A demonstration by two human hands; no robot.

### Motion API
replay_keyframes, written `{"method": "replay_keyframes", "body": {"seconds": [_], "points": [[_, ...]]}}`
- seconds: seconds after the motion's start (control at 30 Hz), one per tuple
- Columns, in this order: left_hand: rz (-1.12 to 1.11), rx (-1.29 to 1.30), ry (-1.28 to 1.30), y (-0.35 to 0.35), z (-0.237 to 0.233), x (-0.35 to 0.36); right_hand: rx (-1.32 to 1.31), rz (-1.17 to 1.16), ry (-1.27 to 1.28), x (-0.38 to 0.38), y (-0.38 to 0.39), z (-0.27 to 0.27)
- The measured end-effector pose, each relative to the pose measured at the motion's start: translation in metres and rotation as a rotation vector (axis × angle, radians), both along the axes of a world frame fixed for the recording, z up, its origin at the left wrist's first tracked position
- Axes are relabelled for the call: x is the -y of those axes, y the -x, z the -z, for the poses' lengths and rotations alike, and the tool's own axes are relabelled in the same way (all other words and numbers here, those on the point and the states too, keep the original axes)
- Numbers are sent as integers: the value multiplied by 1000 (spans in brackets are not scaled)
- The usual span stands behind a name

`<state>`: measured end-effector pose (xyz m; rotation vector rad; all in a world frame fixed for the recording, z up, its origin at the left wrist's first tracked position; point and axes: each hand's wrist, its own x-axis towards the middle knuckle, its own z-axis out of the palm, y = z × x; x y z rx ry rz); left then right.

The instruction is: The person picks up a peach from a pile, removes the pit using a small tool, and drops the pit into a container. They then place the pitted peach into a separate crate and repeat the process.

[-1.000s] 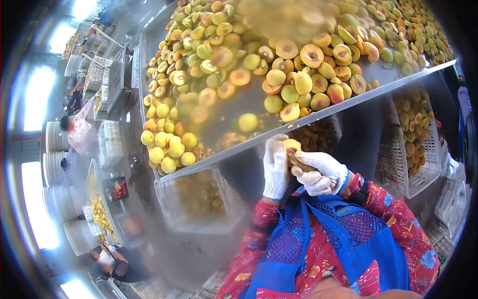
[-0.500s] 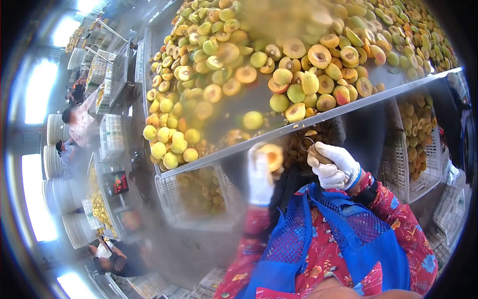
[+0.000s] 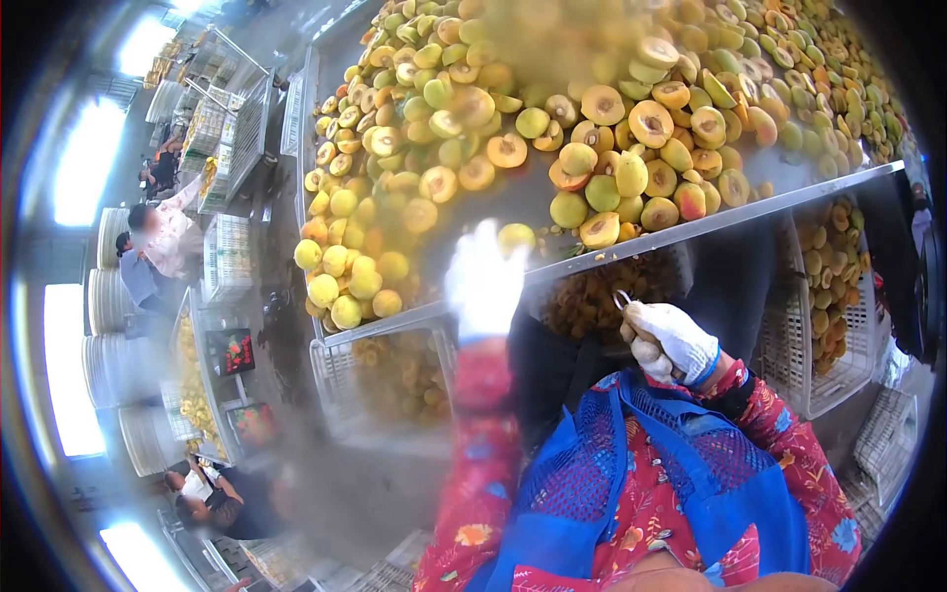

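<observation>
My left hand [image 3: 486, 274], in a white glove, is smeared by motion over the table's front edge. Its fingers reach beside a whole yellow peach [image 3: 515, 238], and I cannot make out whether they touch it. Below the edge, my right hand [image 3: 669, 338], gloved with stained fingertips, is closed around a small pitting tool whose metal loop [image 3: 621, 299] sticks up past the fingers. Halved peaches [image 3: 651, 124], several showing brown centres, lie heaped on the metal table [image 3: 552, 259]. Whole ones [image 3: 345, 311] gather at its left corner.
Under the edge, between my knees, stands a container of pits and scraps [image 3: 602, 301]. White crates hold fruit at left [image 3: 340, 390] and right [image 3: 838, 380]. Other people [image 3: 168, 232] work far left near stacked round tubs [image 3: 109, 296].
My left hand has moved up and left from beside the right hand to the table edge, and the peach half it held is no longer seen there. My right hand still grips the tool.
</observation>
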<state>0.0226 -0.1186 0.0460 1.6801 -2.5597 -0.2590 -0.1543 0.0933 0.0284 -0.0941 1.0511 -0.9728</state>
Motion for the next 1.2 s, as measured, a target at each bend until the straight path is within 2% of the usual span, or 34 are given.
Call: {"method": "replay_keyframes", "body": {"seconds": [0.07,0.13,0.23,0.3,0.37,0.47,0.53,0.6,0.63,0.73,0.87,0.9,1.0,1.03,1.13,1.17,1.2], "points": [[153,93,-189,20,35,30,11,4,22,-3,1,-5],[207,49,-172,27,34,42,-60,-9,54,-4,0,-12],[-117,-973,-975,16,29,40,-196,-34,133,-1,1,-29],[-112,-1286,-1164,10,22,19,-327,-102,162,8,-1,-43],[-70,-1603,-1423,-2,23,-2,-684,-219,372,17,-4,-44],[-16,-1759,-1414,-3,32,-36,-1016,-302,449,26,-11,-43],[-95,-1861,-1481,-2,36,-54,-1165,-300,512,28,-17,-35],[-198,-1953,-1575,1,34,-65,-1201,-291,431,27,-20,-37],[-126,-1958,-1587,3,31,-69,-1205,-276,390,26,-21,-39],[-343,-1943,-1521,7,36,-83,-1224,-115,367,26,-25,-32],[-272,-1444,-1304,13,24,-98,-1180,70,397,32,-28,-11],[-166,-1356,-1203,16,16,-102,-1177,6,331,32,-25,-8],[-11,-976,-909,16,17,-106,-1083,62,323,27,-30,-2],[31,-886,-757,19,18,-108,-1127,91,319,26,-34,2],[57,-1031,-687,26,32,-110,-1147,110,399,23,-40,-3],[1,-1036,-743,24,31,-110,-1105,74,350,21,-35,-9],[-32,-1150,-785,26,28,-107,-1155,57,346,17,-28,-12]]}}
